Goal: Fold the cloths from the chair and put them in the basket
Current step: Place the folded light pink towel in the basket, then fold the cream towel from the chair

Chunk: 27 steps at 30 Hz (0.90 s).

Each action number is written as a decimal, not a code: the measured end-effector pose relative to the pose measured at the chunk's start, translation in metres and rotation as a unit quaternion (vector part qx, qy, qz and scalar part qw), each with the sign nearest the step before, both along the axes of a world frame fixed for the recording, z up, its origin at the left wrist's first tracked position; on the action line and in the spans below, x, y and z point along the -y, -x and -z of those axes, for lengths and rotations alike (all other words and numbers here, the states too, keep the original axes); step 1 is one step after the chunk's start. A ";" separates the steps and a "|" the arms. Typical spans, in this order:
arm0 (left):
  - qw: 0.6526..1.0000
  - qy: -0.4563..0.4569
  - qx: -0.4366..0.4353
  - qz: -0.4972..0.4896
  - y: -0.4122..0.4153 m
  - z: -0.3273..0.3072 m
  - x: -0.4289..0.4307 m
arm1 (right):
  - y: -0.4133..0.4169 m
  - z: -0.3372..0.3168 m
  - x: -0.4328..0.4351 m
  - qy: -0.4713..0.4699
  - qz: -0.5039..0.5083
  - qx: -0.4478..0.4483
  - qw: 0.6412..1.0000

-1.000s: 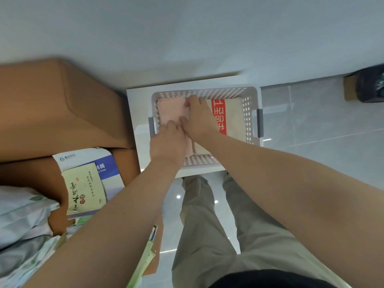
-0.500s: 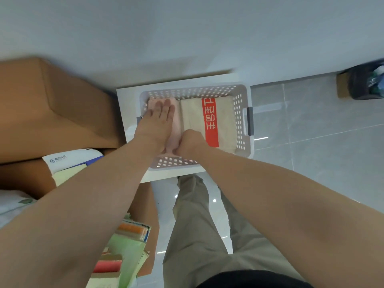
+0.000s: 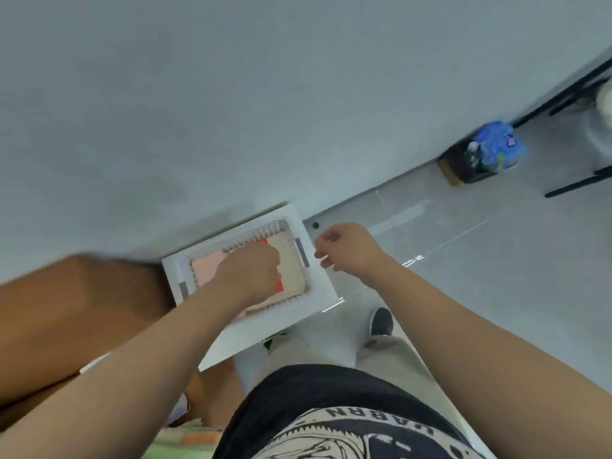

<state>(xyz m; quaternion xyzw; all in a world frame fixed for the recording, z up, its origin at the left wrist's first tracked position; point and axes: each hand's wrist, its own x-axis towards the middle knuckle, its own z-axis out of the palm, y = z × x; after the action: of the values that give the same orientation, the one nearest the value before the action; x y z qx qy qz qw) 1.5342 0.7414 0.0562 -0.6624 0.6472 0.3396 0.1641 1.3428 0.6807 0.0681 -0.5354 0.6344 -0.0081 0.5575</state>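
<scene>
You look down past your own chest. A black T-shirt [image 3: 314,389] with a cream print fills the bottom edge. Beyond it, tan trousers [image 3: 384,356] end in one dark shoe [image 3: 381,321] on the grey tiled floor [image 3: 496,276]. Both bare forearms reach forward from the lower corners.

Your left hand [image 3: 250,276] is over the basket [image 3: 265,231], back of the hand up, fingers curled under, above the line where the two cloths meet. Whether it touches or grips anything cannot be told (the fingertips are hidden and the picture is blurred). Your right hand [image 3: 347,248] hangs just beside the basket's right handle, outside the basket. Its fingers are loosely curled, with nothing in them.

The basket is white perforated plastic with grey handles. It stands on a small white table [image 3: 318,294] set against the wall. Inside it, two folded cloths lie flat side by side. A pink cloth [image 3: 207,268] is on the left. A beige cloth [image 3: 293,266] with a red band is on the right, and your left hand covers most of the band.

Left of the table is a big brown cardboard box [image 3: 82,309]. Farther off to the right, against the pale wall [image 3: 231,111], sits a black bin [image 3: 470,167] holding a blue bag [image 3: 500,145]. Black metal legs [image 3: 576,185] of some piece of furniture cross the top right corner.
</scene>
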 end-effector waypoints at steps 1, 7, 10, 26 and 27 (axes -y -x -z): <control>0.998 0.044 -0.039 -0.013 0.023 -0.014 0.016 | 0.021 -0.015 0.004 0.010 0.034 0.015 0.999; 0.963 0.213 -0.157 -0.046 0.183 -0.094 0.098 | 0.177 -0.083 0.037 0.075 0.181 0.060 0.979; 0.953 0.228 -0.198 -0.025 0.275 -0.114 0.116 | 0.272 -0.108 0.049 0.110 0.220 0.063 0.967; 0.936 0.160 -0.299 0.097 0.670 -0.134 0.280 | 0.652 -0.152 0.161 0.201 0.361 0.033 0.910; 0.935 0.156 -0.305 0.096 0.688 -0.128 0.297 | 0.670 -0.149 0.175 0.205 0.361 0.026 0.909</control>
<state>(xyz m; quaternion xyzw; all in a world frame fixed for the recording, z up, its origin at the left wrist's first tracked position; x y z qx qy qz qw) 0.8465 0.4443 0.1847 -0.4787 0.7717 0.4029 -0.1144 0.6730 0.5053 0.2172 -0.3715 0.7539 -0.3528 0.4113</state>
